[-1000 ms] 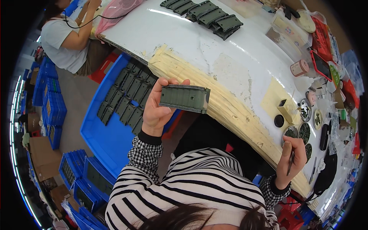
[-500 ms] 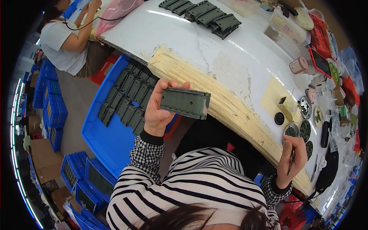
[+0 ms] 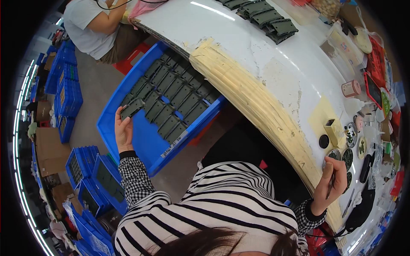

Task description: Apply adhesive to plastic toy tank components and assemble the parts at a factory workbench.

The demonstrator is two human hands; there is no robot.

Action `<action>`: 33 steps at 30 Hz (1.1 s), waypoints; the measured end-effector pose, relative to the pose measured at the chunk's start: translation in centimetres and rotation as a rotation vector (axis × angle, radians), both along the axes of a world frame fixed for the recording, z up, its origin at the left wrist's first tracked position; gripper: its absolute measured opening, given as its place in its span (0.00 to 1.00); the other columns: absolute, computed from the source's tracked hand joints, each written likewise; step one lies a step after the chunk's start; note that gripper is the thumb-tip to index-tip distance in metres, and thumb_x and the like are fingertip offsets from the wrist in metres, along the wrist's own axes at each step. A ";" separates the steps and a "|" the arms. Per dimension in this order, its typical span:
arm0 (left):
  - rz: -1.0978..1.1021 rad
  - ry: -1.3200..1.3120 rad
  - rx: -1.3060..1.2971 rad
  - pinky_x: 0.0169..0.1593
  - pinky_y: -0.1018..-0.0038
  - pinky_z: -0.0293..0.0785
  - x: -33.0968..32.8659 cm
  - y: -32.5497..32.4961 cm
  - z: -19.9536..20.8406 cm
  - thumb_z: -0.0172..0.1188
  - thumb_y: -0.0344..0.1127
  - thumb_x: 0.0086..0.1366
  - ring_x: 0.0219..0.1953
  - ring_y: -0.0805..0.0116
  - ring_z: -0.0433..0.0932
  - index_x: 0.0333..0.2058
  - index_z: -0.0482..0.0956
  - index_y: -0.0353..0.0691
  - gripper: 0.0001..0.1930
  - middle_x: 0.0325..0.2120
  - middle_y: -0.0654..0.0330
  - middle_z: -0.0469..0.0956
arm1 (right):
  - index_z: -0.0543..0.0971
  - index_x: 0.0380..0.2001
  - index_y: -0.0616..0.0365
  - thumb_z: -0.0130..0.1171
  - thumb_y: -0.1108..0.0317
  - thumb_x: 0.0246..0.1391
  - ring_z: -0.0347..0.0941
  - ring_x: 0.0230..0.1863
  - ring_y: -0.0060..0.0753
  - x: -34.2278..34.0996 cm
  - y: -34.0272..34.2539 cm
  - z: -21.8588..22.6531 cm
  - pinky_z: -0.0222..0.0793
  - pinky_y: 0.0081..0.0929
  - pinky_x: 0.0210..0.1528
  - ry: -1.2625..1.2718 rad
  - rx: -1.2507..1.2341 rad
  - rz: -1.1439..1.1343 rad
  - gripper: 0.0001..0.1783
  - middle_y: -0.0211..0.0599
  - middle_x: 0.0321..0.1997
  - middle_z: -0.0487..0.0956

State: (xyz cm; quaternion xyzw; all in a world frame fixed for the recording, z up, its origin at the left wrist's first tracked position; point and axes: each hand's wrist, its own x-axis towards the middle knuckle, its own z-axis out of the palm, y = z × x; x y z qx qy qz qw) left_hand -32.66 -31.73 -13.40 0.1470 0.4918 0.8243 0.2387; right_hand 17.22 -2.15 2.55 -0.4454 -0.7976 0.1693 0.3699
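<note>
My left hand (image 3: pixel 123 133) reaches over the blue tray (image 3: pixel 147 155) at left. Its fingers grip one end of a dark green rectangular plastic part (image 3: pixel 133 108), beside rows of similar green parts (image 3: pixel 171 87) lying in the tray. My right hand (image 3: pixel 335 177) is at the table's right edge, pinching a thin dark tool (image 3: pixel 329 187) whose kind I cannot make out. Just beyond those fingers sit small round dishes (image 3: pixel 347 157) with dark green contents. More dark green parts (image 3: pixel 269 19) lie in an overlapping row on the far table.
Layered yellowish tape (image 3: pixel 252 98) covers the near edge of the white table (image 3: pixel 239 47). A small yellow box (image 3: pixel 334 130), a black round cap (image 3: pixel 324 141) and a pink jar (image 3: pixel 351 88) stand at right. Stacked blue trays (image 3: pixel 68 98) line the floor. A person (image 3: pixel 96 27) sits at upper left.
My left hand has carried the green part left and down to the tray. My right hand keeps its pinch on the thin tool. The whole view has shifted.
</note>
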 end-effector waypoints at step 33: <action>0.053 1.478 -0.272 0.49 0.66 0.70 15.2 33.1 13.7 0.66 0.33 0.56 0.44 0.54 0.75 0.41 0.76 0.35 0.16 0.39 0.51 0.76 | 0.80 0.28 0.62 0.62 0.78 0.49 0.57 0.19 0.23 2.1 0.8 2.2 0.49 0.20 0.21 0.094 0.096 0.006 0.02 0.31 0.20 0.69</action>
